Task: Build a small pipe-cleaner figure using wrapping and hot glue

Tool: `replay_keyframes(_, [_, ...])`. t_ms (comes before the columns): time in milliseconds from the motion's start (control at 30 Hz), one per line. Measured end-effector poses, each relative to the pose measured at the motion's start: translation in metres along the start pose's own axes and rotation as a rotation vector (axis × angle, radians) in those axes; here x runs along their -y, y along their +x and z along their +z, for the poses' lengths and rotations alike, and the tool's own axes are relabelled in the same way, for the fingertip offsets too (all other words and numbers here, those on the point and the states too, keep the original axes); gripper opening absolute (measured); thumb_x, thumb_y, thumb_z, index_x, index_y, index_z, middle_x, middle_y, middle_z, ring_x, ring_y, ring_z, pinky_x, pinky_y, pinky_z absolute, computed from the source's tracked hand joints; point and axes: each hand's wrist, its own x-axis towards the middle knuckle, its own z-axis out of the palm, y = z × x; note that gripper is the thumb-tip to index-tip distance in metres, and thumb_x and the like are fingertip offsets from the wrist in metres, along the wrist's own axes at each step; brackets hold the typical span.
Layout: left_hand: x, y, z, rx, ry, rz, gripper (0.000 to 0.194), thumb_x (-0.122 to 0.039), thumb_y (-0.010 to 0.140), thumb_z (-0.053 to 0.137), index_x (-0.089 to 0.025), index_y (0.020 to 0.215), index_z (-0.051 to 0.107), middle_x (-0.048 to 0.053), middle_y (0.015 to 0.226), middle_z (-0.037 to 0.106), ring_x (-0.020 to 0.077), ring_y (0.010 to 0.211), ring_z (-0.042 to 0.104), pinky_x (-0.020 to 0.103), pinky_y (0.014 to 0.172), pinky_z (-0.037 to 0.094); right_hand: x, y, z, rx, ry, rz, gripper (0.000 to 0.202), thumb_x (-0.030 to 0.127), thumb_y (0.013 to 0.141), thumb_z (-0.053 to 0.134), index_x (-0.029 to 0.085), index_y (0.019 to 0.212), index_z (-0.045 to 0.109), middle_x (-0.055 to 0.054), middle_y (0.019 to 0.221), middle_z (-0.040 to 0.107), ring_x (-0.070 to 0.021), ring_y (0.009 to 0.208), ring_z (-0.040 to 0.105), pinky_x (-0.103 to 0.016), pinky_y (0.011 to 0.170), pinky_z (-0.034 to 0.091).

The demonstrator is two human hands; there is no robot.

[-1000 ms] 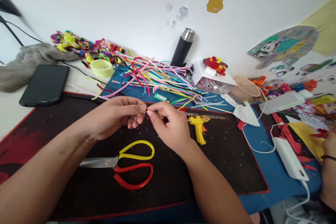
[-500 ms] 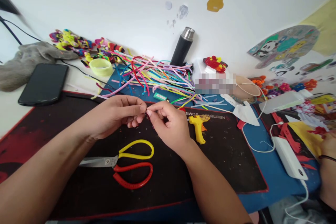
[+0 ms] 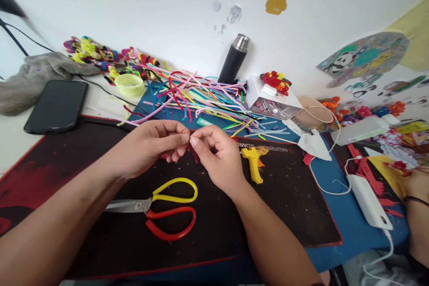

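Note:
My left hand [image 3: 157, 145] and my right hand [image 3: 217, 156] meet fingertip to fingertip above the black mat. Both pinch a short dark red pipe cleaner [image 3: 194, 153], whose end hangs below the right fingers; most of it is hidden by my fingers. Below my hands lies a pair of scissors [image 3: 144, 206] with one yellow and one red handle loop, blades pointing left. A yellow glue gun [image 3: 254, 164] rests on the mat just right of my right hand.
Many coloured pipe cleaners [image 3: 208, 94] are heaped behind my hands, near a black thermos [image 3: 233, 59]. A phone [image 3: 56, 106] lies at the left. To the right are a white box [image 3: 273, 96], a white power bank [image 3: 370, 201] with cables, and another person's arm [image 3: 418, 214].
My fingers have shifted slightly around the pinch, and the dark red pipe cleaner's end now shows hanging below the right fingertips. The scissors and glue gun have stayed put.

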Motion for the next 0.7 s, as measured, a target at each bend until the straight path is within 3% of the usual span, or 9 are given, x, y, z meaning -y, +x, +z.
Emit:
replay_keyframes(300, [0.0020,0.0014,-0.0002,-0.040,0.107,0.075,0.046,-0.060,0.089,0.094,-0.018,0.083,0.077,0.000,0.072,0.075,0.0104,0.060,0.060,0.020,0.055,0.046,-0.0017,0.0016,0.0009,-0.061,-0.040,0.056,0.013,0.035,0.101,0.072,0.025,0.096,0.066,0.009,0.063,0.051,-0.0118,0.053,0.044,-0.027,0.054,0.035])
replay_keyframes(467, [0.0072,0.0044,-0.0028,-0.024,0.026,0.049,0.056,-0.071,0.081,0.098,-0.018,0.082,0.080,0.002,0.073,0.077,0.0109,0.060,0.061,0.020,0.055,0.047,-0.0001,0.0016,0.0013,-0.068,-0.001,0.119,0.016,0.037,0.098,0.076,0.025,0.095,0.066,0.009,0.062,0.053,-0.0115,0.053,0.045,-0.027,0.053,0.036])
replay_keyframes(700, [0.0061,0.0035,-0.0057,-0.050,-0.025,-0.001,0.054,-0.068,0.075,0.103,-0.018,0.085,0.083,0.003,0.078,0.080,0.0124,0.063,0.066,0.021,0.058,0.053,0.0032,0.0010,0.0022,-0.078,0.008,0.106,0.015,0.034,0.096,0.077,0.024,0.092,0.066,0.009,0.061,0.053,-0.0113,0.052,0.045,-0.027,0.054,0.039])
